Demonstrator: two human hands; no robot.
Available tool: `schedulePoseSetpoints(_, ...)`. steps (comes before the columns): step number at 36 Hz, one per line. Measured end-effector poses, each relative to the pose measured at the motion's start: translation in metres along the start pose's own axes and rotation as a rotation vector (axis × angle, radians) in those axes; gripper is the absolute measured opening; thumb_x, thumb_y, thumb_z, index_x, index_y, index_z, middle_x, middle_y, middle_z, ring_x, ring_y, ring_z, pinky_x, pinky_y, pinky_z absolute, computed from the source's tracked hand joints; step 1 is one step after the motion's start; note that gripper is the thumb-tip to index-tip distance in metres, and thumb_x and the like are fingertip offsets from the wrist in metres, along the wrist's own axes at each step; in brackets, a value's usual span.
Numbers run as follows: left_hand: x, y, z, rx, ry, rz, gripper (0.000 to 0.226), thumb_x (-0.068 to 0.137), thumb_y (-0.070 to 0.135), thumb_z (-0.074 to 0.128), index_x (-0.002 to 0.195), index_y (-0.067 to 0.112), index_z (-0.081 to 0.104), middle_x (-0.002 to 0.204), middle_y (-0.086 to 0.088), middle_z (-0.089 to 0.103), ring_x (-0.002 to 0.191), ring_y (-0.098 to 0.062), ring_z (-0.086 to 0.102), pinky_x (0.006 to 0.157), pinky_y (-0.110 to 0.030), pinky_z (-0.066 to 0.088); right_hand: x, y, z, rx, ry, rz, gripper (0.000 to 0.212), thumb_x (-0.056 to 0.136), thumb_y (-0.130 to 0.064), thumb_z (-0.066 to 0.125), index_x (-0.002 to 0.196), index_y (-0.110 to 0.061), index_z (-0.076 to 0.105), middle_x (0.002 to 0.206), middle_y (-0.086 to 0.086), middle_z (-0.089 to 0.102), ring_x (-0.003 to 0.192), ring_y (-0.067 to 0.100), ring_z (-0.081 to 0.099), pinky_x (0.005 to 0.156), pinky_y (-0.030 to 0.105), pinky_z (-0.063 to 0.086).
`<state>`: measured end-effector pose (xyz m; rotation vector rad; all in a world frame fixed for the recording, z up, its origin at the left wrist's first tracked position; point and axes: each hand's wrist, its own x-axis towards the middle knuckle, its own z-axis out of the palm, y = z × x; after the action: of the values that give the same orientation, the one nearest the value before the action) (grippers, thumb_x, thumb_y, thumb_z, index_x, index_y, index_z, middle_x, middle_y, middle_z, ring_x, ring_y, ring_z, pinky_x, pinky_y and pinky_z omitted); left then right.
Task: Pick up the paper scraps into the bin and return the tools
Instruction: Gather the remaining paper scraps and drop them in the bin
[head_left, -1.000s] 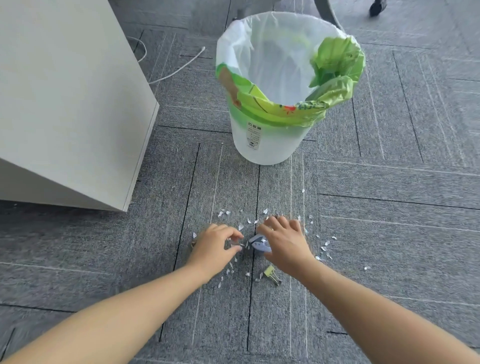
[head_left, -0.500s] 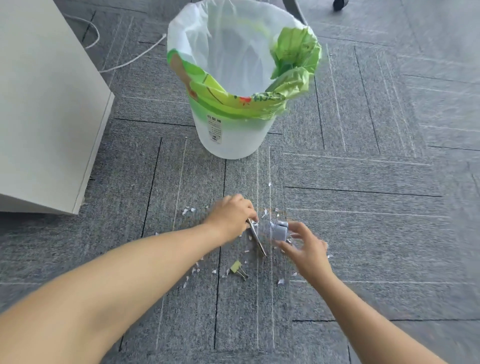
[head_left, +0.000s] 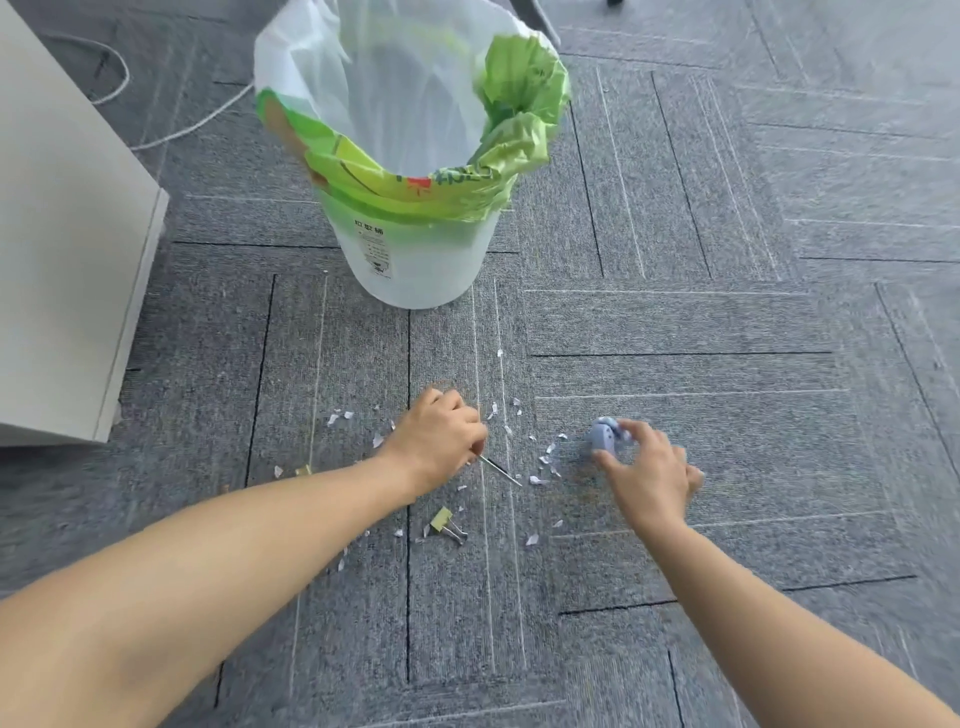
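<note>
Several small white paper scraps (head_left: 540, 462) lie scattered on the grey carpet in front of the white bin (head_left: 415, 270), which has a white and green liner. My left hand (head_left: 441, 441) grips a thin metal tool (head_left: 501, 470) whose tip points down to the right, low over the scraps. To the right, my right hand (head_left: 649, 467) pinches a small light-blue tool (head_left: 605, 434) between thumb and fingers, close to the carpet. A yellow binder clip (head_left: 444, 521) lies below my left hand. Another small gold clip (head_left: 304, 470) sits left of my forearm.
A pale cabinet (head_left: 62, 260) stands at the left, with a white cable (head_left: 171, 130) running on the floor behind it. A chair leg (head_left: 540, 21) shows beyond the bin. Grey carpet tiles (head_left: 727, 364) spread to the right.
My hands were together over the scraps. My right hand has carried the light-blue tool off to the right, and my left hand now holds the thin metal tool. The view shifted closer to the bin.
</note>
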<state>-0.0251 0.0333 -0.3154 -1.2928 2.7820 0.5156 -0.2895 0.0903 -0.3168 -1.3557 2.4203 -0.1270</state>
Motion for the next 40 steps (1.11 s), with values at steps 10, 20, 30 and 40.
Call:
schedulePoseSetpoints(10,-0.014,0.031,0.001,-0.235,0.021,-0.137,0.01,0.094,0.032,0.056,0.101,0.026,0.058,0.1,0.014,0.056,0.099,-0.009,0.047,0.102,-0.031,0.036,-0.013,0.008,0.012,0.2,0.177,0.095,0.044,0.088,-0.055,0.056,0.126,-0.033,0.053,0.129,-0.006,0.055,0.113,0.016,0.046,0.094,0.038,0.024)
schedulePoseSetpoints(20,-0.005,0.046,0.0,-0.326,-0.077,-0.302,0.013,0.091,0.041,0.06,0.093,0.029,0.061,0.086,0.012,0.064,0.088,-0.014,0.051,0.101,-0.036,0.033,-0.033,0.044,0.015,0.03,0.074,0.129,0.029,0.084,-0.049,0.064,0.112,-0.041,0.063,0.119,-0.01,0.056,0.098,0.009,0.039,0.081,0.03,0.014)
schedulePoseSetpoints(30,0.015,0.056,0.007,-0.735,-0.222,-0.515,0.005,0.09,0.022,0.064,0.09,0.019,0.06,0.091,0.004,0.064,0.085,-0.011,0.062,0.078,-0.026,0.053,-0.027,0.046,0.015,0.039,0.042,0.141,0.016,0.081,-0.05,0.067,0.094,-0.042,0.063,0.105,-0.015,0.05,0.098,0.008,0.038,0.082,0.031,0.017)
schedulePoseSetpoints(40,0.005,0.043,0.007,-0.818,-0.244,-0.637,0.011,0.079,0.029,0.077,0.082,0.023,0.068,0.081,0.006,0.067,0.068,-0.009,0.058,0.057,-0.022,0.042,-0.023,0.044,0.017,0.092,0.021,0.112,0.007,0.085,-0.04,0.067,0.086,-0.038,0.06,0.1,-0.015,0.046,0.098,0.008,0.034,0.086,0.032,0.018)
